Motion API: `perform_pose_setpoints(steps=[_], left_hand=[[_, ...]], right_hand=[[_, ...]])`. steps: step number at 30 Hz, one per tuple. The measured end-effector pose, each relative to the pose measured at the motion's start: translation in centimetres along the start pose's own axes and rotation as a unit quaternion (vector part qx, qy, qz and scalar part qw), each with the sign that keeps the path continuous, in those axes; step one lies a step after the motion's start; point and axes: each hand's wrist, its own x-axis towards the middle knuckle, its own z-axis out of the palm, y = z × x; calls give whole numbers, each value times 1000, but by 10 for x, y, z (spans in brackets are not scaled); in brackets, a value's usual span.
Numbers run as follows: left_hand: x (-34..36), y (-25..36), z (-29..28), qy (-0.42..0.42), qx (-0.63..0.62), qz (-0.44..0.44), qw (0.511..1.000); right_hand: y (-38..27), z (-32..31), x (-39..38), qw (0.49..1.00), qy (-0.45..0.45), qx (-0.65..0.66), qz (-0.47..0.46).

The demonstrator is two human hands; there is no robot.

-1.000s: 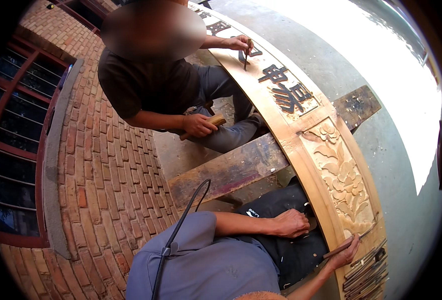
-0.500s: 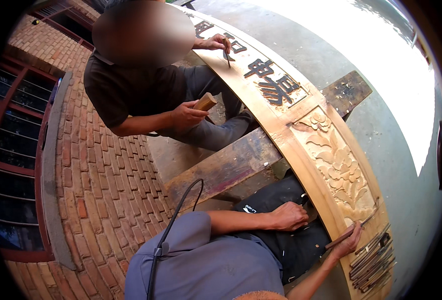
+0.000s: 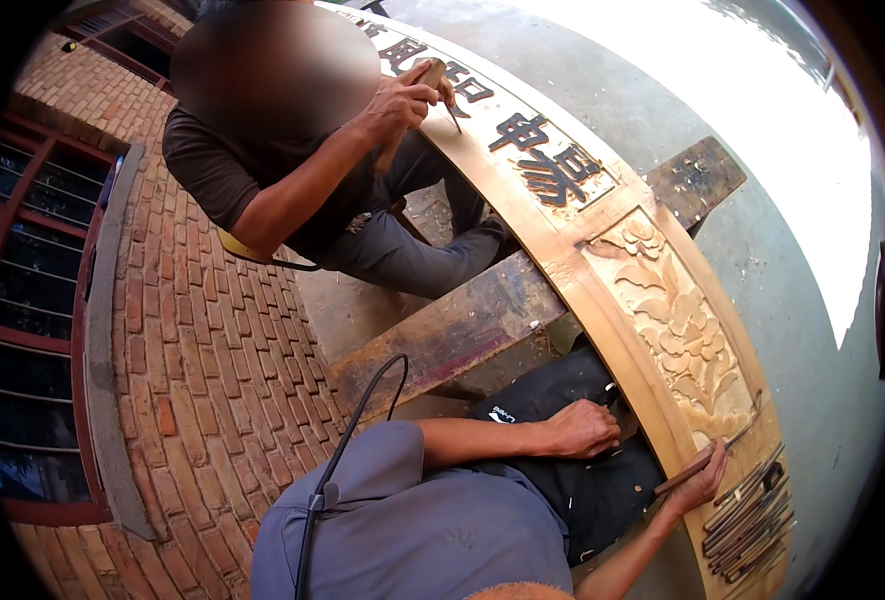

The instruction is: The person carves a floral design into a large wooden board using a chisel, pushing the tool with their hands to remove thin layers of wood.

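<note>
My left hand (image 3: 584, 430) rests closed over my dark trousers by the near edge of a long carved wooden board (image 3: 594, 300). Whether its curled fingers hold anything is hidden. A brown-handled carving chisel (image 3: 684, 472) is gripped in my right hand (image 3: 700, 488), at the board's near end. Its thin blade points right across the wood, just below a carved panel of flowers and leaves (image 3: 684, 330). Beside that hand, several slim carving tools (image 3: 747, 525) lie in a row on the board.
Across from me, a co-worker holds a wooden mallet (image 3: 430, 74) and a chisel (image 3: 454, 118) over dark raised characters (image 3: 537, 150). A stained plank (image 3: 452, 325) supports the board. A brick wall (image 3: 202, 400) rises on the left.
The co-worker's mallet hand has risen from the lap to the chisel. My own hands have stayed almost in place.
</note>
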Motion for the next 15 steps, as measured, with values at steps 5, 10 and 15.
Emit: perform_pose_setpoints(steps=[5, 10, 15], left_hand=[[0, 1, 1, -8, 3, -7, 1000], [1, 0, 0, -4, 1, -2, 1000], [1, 1, -1, -5, -2, 0, 1000]], right_hand=[[-2, -2, -1, 999, -15, 8, 27], [-7, -4, 1, 1000, -8, 7, 25], [-1, -2, 0, 1000, -5, 1, 11]])
